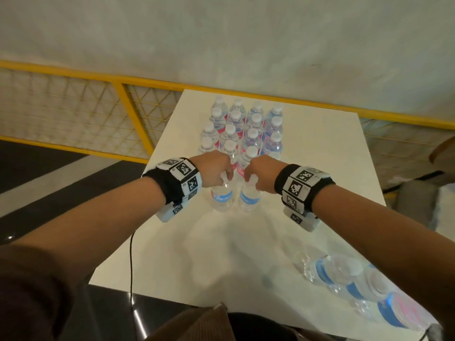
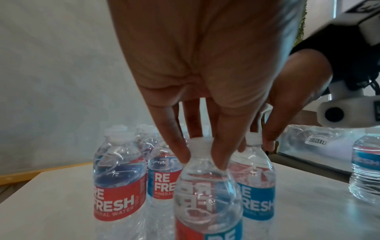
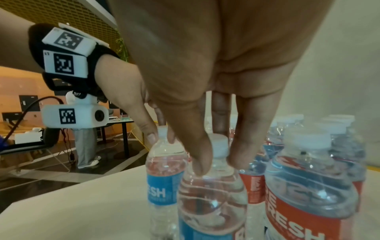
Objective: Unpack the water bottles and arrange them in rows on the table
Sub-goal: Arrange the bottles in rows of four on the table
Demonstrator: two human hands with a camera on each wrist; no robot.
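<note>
Two clear water bottles stand side by side on the white table [image 1: 320,148], nearer to me than the rows of bottles [image 1: 242,129]. My left hand [image 1: 216,168] pinches the cap and neck of the left bottle [image 1: 221,196] from above; the left wrist view shows fingertips [image 2: 221,162] round that bottle [image 2: 205,186]. My right hand [image 1: 258,173] pinches the neck of the right bottle [image 1: 250,198] the same way, with fingertips [image 3: 200,167] beside the white cap of its bottle [image 3: 211,194]. Both bottles stand upright with their bases on the table.
Several upright bottles fill rows at the far middle of the table. A torn plastic pack with several bottles lying in it [image 1: 357,284] sits at the near right corner. A yellow mesh railing [image 1: 123,107] runs behind the table. A black cable [image 1: 131,262] hangs at the left edge.
</note>
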